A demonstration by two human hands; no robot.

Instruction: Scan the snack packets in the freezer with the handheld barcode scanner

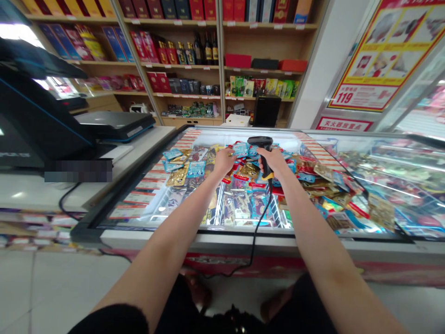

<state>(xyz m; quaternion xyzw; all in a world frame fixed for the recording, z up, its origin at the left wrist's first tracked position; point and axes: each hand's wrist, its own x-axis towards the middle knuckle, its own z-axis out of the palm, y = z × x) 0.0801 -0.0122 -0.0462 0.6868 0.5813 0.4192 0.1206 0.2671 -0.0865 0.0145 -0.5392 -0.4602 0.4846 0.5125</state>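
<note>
My right hand is wrapped around the grip of a black and yellow barcode scanner, its head turned toward the left. My left hand is closed, with thumb and fingertips at the edge of a small blue snack packet. Under both hands, many blue, gold and red packets lie in loose piles on the glass lid of a chest freezer. Among them are a gold packet at the left and another blue packet. The scanner's black cable drops over the freezer's front edge.
A counter at the left carries a black checkout terminal and a flat weighing scale. Behind stand shelves of boxes and bottles. More packets spread over the glass at the right. Baskets show beneath the lid.
</note>
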